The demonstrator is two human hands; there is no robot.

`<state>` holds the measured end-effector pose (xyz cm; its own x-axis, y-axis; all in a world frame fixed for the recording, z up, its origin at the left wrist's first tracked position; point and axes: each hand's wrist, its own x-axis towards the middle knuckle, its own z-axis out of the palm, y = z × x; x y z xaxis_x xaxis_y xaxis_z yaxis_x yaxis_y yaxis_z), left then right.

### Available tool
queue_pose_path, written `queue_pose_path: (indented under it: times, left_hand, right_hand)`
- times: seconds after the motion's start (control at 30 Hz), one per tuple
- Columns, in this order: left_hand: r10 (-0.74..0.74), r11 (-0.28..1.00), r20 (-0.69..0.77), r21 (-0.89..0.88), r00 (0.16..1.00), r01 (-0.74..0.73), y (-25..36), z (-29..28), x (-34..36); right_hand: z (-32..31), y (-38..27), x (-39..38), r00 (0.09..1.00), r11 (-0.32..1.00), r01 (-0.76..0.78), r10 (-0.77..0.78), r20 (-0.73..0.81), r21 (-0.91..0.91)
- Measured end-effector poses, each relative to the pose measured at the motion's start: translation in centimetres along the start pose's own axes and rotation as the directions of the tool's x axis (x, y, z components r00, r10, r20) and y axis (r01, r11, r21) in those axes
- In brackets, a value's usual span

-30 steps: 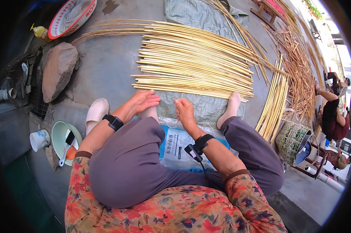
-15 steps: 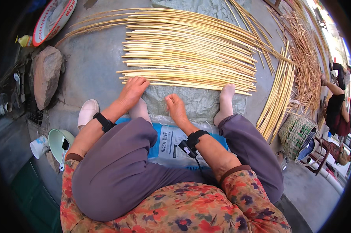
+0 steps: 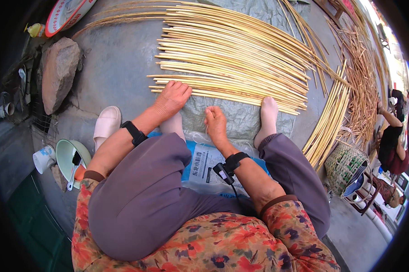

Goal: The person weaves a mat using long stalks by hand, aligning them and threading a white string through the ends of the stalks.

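Note:
A wide row of long, pale yellow stalks [image 3: 231,54] lies side by side on a grey-green plastic sheet [image 3: 245,120]. At the near edge of the row, toward its left ends, my left hand [image 3: 173,97] has its fingers curled over the closest stalks. My right hand [image 3: 216,121] is closed in a pinch on a thin pale string [image 3: 205,101], nearer to me than the row. The string runs up from the fingertips to the nearest stalk. Whether the left fingers also hold string is hidden.
My socked right foot [image 3: 269,111] rests at the row's near edge. A blue and clear plastic bag [image 3: 204,165] lies between my legs. More stalks [image 3: 329,118] and a woven basket [image 3: 345,161] are at right. A large rock [image 3: 59,75] and a green basin [image 3: 84,152] are at left.
The view has shifted, so the stalks appear higher and farther right. The string now shows as a straight line between my right hand and the stalks. My left hand stays on the row.

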<state>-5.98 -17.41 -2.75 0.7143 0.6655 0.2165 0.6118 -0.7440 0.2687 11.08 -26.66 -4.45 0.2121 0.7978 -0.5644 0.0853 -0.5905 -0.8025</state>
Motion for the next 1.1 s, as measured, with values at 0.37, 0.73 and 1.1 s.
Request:
queue_pose_path:
  times: [0.37,0.73,1.1]
  left_hand:
    - [0.001,0.995,0.033,0.100,0.999,-0.004,0.2,1.3,1.5]
    - [-0.019,1.000,0.136,0.023,0.991,0.016,1.9,1.4,3.5]
    - [-0.183,0.950,0.349,-0.176,0.919,0.256,1.6,1.6,5.5]
  right_hand:
    - [0.6,-0.1,0.8,0.992,0.986,0.122,-0.123,0.002,-0.112]
    - [-1.4,-0.5,0.5,0.987,0.975,0.158,-0.152,0.053,-0.154]
    - [-2.3,-0.4,1.1,0.986,0.984,0.157,-0.152,0.069,-0.084]
